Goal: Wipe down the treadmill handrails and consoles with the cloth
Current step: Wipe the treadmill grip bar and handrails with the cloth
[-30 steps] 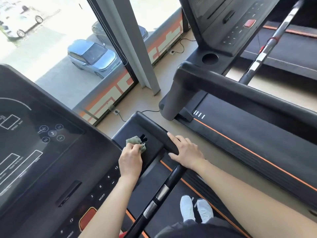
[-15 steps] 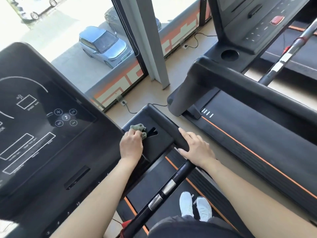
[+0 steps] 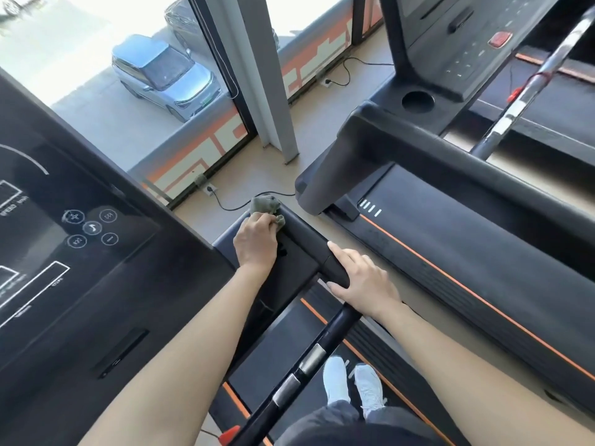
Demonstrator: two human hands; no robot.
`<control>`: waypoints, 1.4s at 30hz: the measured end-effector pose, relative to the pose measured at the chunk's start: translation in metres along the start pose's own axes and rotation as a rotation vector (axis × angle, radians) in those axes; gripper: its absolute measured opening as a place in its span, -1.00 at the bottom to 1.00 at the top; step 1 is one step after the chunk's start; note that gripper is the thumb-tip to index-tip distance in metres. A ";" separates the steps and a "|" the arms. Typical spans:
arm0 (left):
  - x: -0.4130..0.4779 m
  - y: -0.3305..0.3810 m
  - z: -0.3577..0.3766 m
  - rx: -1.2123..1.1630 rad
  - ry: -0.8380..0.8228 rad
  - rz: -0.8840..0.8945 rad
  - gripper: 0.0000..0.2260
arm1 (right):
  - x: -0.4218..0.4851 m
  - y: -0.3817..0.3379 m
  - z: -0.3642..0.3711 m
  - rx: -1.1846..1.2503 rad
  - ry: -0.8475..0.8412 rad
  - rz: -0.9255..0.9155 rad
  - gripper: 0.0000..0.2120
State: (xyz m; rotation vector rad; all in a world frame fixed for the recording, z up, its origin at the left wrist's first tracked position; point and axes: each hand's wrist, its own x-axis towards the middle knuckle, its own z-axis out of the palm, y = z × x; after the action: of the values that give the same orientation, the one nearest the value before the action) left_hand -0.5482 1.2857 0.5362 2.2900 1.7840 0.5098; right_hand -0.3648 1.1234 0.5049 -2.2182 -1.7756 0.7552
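Note:
I stand on a black treadmill whose wide console [image 3: 80, 252] fills the left of the view. My left hand [image 3: 256, 241] grips a small grey-green cloth [image 3: 264, 206] and presses it on the far corner of the side tray [image 3: 294, 268] to the right of the console. My right hand [image 3: 363, 281] rests on the thick black handrail [image 3: 309, 239], thumb under it and fingers laid along its outer side. A thinner bar with silver sensor plates [image 3: 302, 365] runs from that hand down toward me.
A second treadmill [image 3: 450, 239] stands close on the right, with its own console [image 3: 460, 43] and handrail [image 3: 483, 162]. Power cables [image 3: 238, 206] and a wall socket lie on the beige floor by the window. My white shoes [image 3: 352, 381] are on the belt.
My left hand has slid the cloth forward along the side tray to its far corner. My right hand stays on the handrail. The view has tilted and come closer.

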 end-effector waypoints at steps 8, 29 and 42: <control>-0.075 0.016 0.017 -0.188 -0.010 0.450 -0.96 | -0.002 -0.003 -0.002 0.012 -0.001 0.014 -0.18; -0.078 0.049 0.027 -0.350 -0.153 0.418 -0.87 | -0.021 0.010 -0.008 0.434 0.122 0.163 -0.14; -0.136 0.054 0.027 -0.619 -0.309 0.349 -0.73 | -0.074 0.021 -0.001 0.098 0.371 -0.020 -0.56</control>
State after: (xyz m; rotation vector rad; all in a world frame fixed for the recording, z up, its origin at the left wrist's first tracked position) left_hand -0.5189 1.1426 0.5106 2.0767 0.9161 0.6151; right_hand -0.3572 1.0477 0.5150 -2.1057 -1.5429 0.3832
